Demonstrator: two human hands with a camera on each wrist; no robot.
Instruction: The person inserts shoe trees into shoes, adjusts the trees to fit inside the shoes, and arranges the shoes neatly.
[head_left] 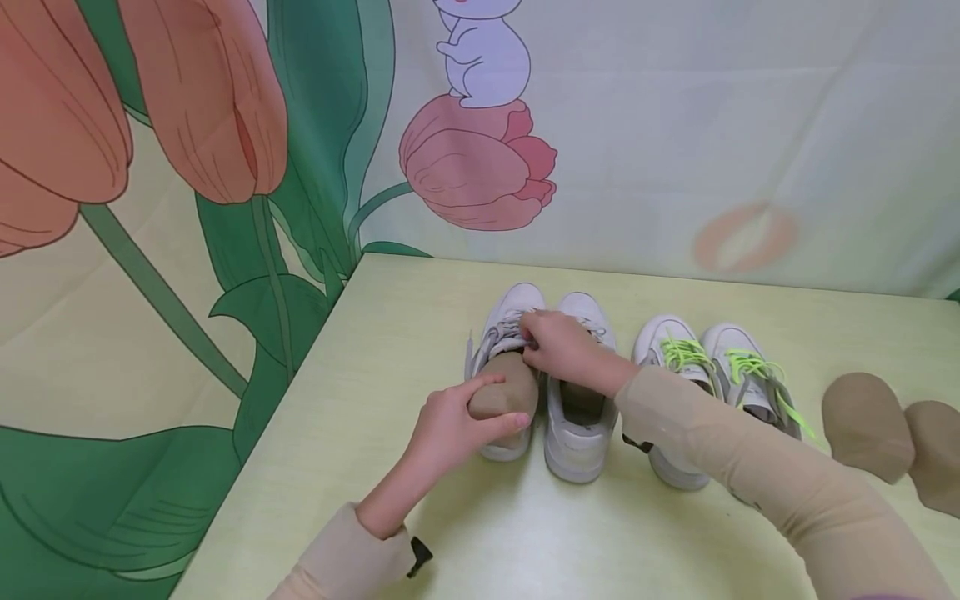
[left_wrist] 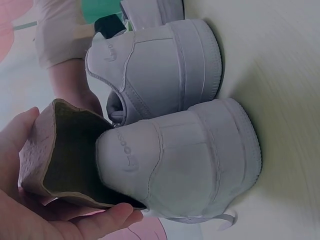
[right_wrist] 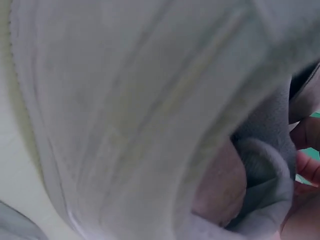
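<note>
A brown insole is held between the spread thumb and curled fingers of the left hand; its front part is set inside the leftmost white shoe, and how deep it reaches is hidden. That shoe's tongue is pinched by the right hand, its fingers closed in. In the neighbouring white shoe, another insole is contained. Green-laced shoes are partly covered by the right sleeve; two loose insoles are placed beyond. Room is left between the shoes and the left edge of the table; its back edge is met by a printed backdrop.
</note>
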